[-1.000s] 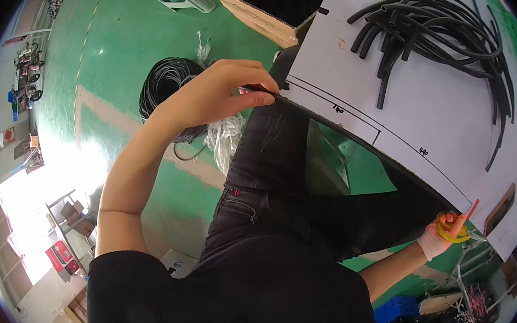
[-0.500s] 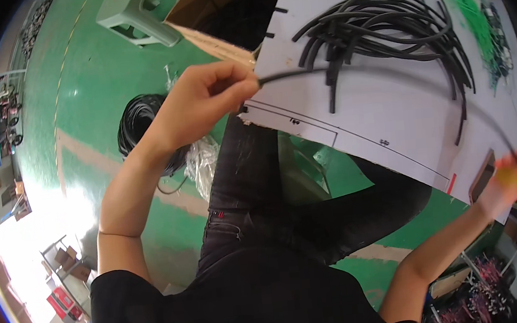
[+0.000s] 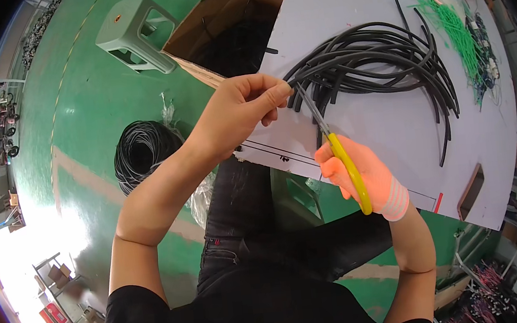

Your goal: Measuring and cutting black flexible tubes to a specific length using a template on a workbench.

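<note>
Thumb and fingers of my bare left hand (image 3: pixel 235 111) pinch the end of a black tube (image 3: pixel 309 73) at the left side of the pile. My right hand (image 3: pixel 368 166), in an orange knit glove, is closed around yellow-handled scissors (image 3: pixel 352 174). Their metal blades point up and left, with the tips close beside my left fingertips. Whether the blades touch the tube I cannot tell. A pile of cut black tubes (image 3: pixel 386 62) lies curved across the white tabletop (image 3: pixel 392 124), just beyond both hands.
Green ties (image 3: pixel 451 31) lie at the table's far right, and a brown-edged slot (image 3: pixel 472 192) is near its right corner. An open cardboard box (image 3: pixel 196 33) stands beyond my left hand. A coil of black cable (image 3: pixel 141 154) and a pale stool (image 3: pixel 134 33) are on the floor.
My right hand came from the far right to the middle, where the scissors now show clearly. The tube no longer stretches between my hands. My left hand shifted slightly right.
</note>
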The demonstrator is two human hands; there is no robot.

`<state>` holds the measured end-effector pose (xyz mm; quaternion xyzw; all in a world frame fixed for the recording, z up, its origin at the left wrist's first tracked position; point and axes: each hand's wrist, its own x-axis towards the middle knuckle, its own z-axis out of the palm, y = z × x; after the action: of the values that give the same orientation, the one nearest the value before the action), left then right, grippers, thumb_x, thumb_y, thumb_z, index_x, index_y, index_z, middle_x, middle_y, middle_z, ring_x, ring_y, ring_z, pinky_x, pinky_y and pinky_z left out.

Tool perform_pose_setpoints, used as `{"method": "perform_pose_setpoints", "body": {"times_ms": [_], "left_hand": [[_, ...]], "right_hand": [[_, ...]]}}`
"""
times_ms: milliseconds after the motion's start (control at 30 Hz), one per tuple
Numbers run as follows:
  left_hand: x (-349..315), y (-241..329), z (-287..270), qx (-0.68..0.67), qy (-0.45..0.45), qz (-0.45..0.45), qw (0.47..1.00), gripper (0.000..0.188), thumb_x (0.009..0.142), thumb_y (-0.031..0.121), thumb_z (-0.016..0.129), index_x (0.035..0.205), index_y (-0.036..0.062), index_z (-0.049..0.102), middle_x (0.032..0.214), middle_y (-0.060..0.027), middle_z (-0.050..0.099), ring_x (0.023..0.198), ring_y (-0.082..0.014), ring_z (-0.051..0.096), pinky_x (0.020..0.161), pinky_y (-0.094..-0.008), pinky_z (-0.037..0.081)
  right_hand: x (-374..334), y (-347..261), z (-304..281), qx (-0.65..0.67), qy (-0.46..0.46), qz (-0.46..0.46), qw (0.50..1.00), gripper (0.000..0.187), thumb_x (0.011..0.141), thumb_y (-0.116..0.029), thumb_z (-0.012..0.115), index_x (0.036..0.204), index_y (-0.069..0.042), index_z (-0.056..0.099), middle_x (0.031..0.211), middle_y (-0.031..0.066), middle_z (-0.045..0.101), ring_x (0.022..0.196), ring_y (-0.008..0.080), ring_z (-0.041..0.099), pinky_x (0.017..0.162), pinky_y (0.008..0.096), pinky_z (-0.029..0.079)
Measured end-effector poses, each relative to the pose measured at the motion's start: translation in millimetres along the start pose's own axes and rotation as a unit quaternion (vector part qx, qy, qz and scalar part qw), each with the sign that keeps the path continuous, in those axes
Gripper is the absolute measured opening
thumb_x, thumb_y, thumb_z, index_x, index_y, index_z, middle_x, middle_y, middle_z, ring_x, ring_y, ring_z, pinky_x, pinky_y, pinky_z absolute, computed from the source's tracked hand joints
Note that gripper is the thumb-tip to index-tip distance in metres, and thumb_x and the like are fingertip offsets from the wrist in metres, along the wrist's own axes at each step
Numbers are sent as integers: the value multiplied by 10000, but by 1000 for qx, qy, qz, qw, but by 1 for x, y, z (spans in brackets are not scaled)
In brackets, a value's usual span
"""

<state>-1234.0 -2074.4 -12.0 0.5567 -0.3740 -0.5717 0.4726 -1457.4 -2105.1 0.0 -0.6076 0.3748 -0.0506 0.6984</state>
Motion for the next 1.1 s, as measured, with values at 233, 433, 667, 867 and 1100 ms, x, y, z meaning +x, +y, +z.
{"method": "perform_pose_setpoints", "body": {"times_ms": [233, 433, 667, 867, 1100], "left_hand": [[-1, 4, -4, 35, -8, -1, 999, 243, 874, 238, 587, 880, -5, 606, 728, 15, 535, 613, -44, 456, 567, -186, 381], [-1, 8, -7, 47, -15, -6, 999, 233, 867, 225, 587, 862, -7, 606, 722, -3, 571, 625, -53, 508, 588, -197, 429], [-2, 6, -9, 56, -25, 0, 998, 232, 864, 220, 590, 860, -10, 612, 712, -2, 570, 620, -52, 518, 576, -197, 433], [-18, 8, -6, 28, -10, 1, 1000, 227, 879, 210, 575, 908, -8, 630, 746, 7, 575, 594, -39, 440, 539, -184, 370], [-75, 7, 2, -91, -59, -4, 994, 279, 922, 192, 498, 1127, 9, 548, 852, -15, 557, 653, -43, 421, 574, -185, 356]], "right_hand": [[16, -10, 2, -50, -12, -10, 999, 415, 850, -440, 568, 943, -39, 514, 736, -8, 497, 545, 43, 421, 482, 183, 371], [18, -11, 3, -48, -17, -16, 999, 394, 853, -434, 567, 904, -46, 512, 713, -11, 488, 501, 38, 403, 449, 185, 353], [22, -5, 4, -59, 12, 16, 998, 308, 866, -319, 590, 812, -21, 533, 572, -24, 450, 443, 37, 409, 406, 175, 327], [10, -6, 20, 179, 144, 4, 973, 182, 827, -154, 581, 876, 20, 561, 551, 19, 470, 451, 70, 466, 424, 179, 356], [26, -11, 70, 229, 100, -107, 962, 243, 782, -60, 631, 1005, 13, 568, 711, 35, 570, 514, 81, 523, 461, 192, 389]]}}
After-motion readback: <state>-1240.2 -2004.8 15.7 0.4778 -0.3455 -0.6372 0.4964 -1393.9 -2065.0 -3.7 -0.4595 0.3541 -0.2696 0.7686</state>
